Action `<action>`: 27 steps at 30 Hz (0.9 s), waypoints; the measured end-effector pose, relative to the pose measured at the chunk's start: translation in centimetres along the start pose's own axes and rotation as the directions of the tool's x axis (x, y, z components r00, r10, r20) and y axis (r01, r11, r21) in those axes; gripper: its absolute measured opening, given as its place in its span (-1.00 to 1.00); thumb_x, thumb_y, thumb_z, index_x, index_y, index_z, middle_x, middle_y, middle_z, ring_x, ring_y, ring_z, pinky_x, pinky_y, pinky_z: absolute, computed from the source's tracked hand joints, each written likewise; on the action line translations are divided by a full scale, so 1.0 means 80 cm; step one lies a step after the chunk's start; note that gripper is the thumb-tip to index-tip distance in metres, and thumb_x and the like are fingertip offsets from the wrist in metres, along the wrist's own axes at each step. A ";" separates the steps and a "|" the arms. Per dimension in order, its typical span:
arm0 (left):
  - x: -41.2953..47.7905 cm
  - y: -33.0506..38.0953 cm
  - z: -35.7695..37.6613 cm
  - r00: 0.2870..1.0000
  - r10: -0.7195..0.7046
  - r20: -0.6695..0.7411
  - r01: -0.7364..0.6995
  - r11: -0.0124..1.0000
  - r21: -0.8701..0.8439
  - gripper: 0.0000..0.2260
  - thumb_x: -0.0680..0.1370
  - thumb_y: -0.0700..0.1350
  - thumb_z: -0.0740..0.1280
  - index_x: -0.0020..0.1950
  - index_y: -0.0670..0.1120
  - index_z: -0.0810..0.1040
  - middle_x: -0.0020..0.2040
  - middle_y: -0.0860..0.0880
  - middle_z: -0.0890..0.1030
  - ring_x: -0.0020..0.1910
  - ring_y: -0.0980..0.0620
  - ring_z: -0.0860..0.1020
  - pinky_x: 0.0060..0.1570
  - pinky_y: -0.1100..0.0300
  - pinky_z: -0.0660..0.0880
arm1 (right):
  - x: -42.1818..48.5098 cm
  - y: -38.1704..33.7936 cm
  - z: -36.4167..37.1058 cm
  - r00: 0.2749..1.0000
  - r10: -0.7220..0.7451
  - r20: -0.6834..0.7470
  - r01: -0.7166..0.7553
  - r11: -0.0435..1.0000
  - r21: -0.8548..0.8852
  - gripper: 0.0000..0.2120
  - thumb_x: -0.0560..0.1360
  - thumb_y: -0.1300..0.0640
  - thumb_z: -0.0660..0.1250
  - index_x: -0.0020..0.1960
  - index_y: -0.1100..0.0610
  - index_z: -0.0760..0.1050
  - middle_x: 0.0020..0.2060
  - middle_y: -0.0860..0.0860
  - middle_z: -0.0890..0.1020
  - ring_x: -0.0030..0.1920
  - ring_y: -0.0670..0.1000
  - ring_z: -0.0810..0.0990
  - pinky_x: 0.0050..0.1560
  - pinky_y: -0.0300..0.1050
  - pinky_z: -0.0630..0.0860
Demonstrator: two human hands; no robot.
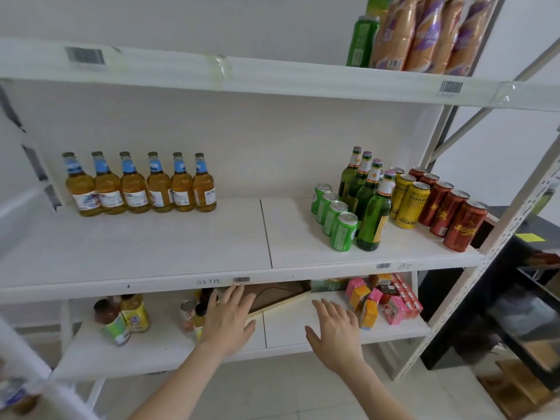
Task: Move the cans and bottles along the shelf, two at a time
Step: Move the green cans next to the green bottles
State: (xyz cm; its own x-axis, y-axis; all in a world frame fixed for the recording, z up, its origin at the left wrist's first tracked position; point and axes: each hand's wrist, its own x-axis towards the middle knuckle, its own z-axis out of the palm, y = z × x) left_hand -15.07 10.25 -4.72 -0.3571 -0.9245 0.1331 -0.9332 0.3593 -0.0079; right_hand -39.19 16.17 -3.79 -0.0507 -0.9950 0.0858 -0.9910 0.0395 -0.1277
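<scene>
While both hands hang in front of the lower shelf [151, 353], neither grip holds anything. The left hand [227, 319] is back up, with fingers straight and spread and tips just under the barcode label [241, 279] on the middle shelf [151, 247] front edge. The right hand [336, 334] is the same: fingers loosely spread, back up, touching nothing visible.

Task items are all on the middle shelf, upright, long axis vertical.
- **Left end:** six amber bottles [139, 183] stand in one row along the back, with blue neck labels and white body labels.
- **Right end:** rows run front to back. From the left: four green cans [333, 216], green bottles [366, 201] with white-and-gold neck labels, yellow cans [406, 201], and five red cans [448, 210] at far right.
- **Spacing:** the rows on the right stand close beside each other, and the two groups are well apart.
</scene>
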 end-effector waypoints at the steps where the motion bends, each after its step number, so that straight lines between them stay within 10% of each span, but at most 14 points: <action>1: -0.008 -0.006 -0.004 1.000 -0.010 0.003 0.010 1.000 -0.003 -0.50 0.58 0.19 0.13 0.50 0.05 0.26 0.58 -0.05 0.17 0.56 -0.04 0.09 0.50 -0.15 0.01 | -0.004 -0.011 0.000 1.000 -0.004 0.004 0.004 1.000 0.000 -0.42 0.59 -0.22 0.10 0.54 -0.02 0.15 0.51 -0.04 0.29 0.51 0.04 0.22 0.48 0.09 0.13; 27: -0.009 -0.265 -0.045 0.997 -0.074 -0.005 0.074 0.996 0.047 -0.48 0.61 0.14 0.15 0.54 0.04 0.18 0.60 -0.11 0.07 0.58 -0.09 0.00 0.51 -0.19 -0.07 | 0.092 -0.268 0.012 0.998 -0.061 0.004 0.061 0.998 0.006 -0.40 0.60 -0.14 0.11 0.57 0.03 0.05 0.57 0.01 0.15 0.56 0.05 0.06 0.50 0.21 0.01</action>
State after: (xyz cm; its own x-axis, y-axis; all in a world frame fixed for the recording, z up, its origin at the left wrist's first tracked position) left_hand 5.15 3.77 -1.10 -0.2868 -0.9479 0.1385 -0.9580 0.2832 -0.0451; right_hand -18.22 7.91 -1.38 0.0106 -0.9959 0.0899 -0.9915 -0.0221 -0.1280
